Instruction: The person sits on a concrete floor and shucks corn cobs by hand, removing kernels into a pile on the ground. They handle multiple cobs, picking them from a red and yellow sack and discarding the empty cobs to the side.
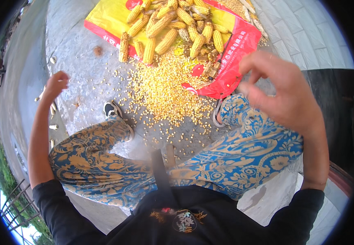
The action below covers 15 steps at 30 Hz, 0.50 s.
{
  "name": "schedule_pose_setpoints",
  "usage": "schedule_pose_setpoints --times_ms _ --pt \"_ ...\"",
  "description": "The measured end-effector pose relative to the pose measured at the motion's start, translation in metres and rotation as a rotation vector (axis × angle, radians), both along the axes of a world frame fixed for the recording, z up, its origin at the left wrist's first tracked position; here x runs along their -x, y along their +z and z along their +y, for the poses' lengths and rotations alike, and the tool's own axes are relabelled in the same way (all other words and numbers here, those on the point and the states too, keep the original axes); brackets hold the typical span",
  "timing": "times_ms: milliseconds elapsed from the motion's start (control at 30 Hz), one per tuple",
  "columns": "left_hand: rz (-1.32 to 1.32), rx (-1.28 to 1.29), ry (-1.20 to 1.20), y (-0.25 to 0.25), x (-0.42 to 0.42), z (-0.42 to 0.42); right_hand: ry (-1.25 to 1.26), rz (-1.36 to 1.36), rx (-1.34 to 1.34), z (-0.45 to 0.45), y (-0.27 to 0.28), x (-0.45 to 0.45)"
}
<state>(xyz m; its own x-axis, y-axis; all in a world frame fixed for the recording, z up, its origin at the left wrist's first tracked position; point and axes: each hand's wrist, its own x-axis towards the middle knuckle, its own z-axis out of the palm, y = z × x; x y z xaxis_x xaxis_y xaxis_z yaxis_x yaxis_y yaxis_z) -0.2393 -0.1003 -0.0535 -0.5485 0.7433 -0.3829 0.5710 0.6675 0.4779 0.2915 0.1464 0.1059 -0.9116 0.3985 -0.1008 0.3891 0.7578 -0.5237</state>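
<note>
My left hand [56, 85] is raised out to the left over the concrete, its fingers loosely bent and nothing visible in it. On the other side my right hand [282, 92] hovers above my right knee, blurred, with thumb and forefinger apart and no object between them. Between my feet spreads a heap of loose yellow corn kernels [161, 87]. Beyond it, a pile of dried corn cobs [166, 41] rests on a flattened red and yellow plastic sack [111, 20] bearing writing. A screwdriver-like tool with an amber and black handle [215, 69] lies on the sack's right part.
Stripped cobs [53, 126] lie along the concrete edge at left. More kernels [230, 7] and pale cobs [260, 27] are at the back right, beside a white tiled wall [305, 33]. My shoes [112, 109] flank the kernel heap. Part of a wooden stool [170, 155] shows between my legs.
</note>
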Motion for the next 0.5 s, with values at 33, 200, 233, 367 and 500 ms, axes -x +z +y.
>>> schedule_pose_setpoints --times_ms 33,200,233,367,500 --pt "-0.012 -0.086 -0.168 -0.013 -0.015 0.015 0.031 -0.008 -0.102 -0.003 -0.010 -0.005" --pt "0.136 0.131 -0.527 -0.058 -0.059 0.086 0.285 -0.327 -0.120 -0.006 -0.048 -0.028" --pt "0.173 0.150 -0.517 -0.069 -0.060 0.095 0.281 -0.327 -0.131 -0.005 -0.049 -0.027" --pt "0.213 0.044 -0.344 -0.139 -0.055 0.113 0.255 -0.374 -0.124 -0.002 -0.043 -0.018" --pt "0.224 0.074 -0.027 -0.209 -0.066 0.129 0.272 -0.349 -0.093 -0.003 -0.040 -0.007"
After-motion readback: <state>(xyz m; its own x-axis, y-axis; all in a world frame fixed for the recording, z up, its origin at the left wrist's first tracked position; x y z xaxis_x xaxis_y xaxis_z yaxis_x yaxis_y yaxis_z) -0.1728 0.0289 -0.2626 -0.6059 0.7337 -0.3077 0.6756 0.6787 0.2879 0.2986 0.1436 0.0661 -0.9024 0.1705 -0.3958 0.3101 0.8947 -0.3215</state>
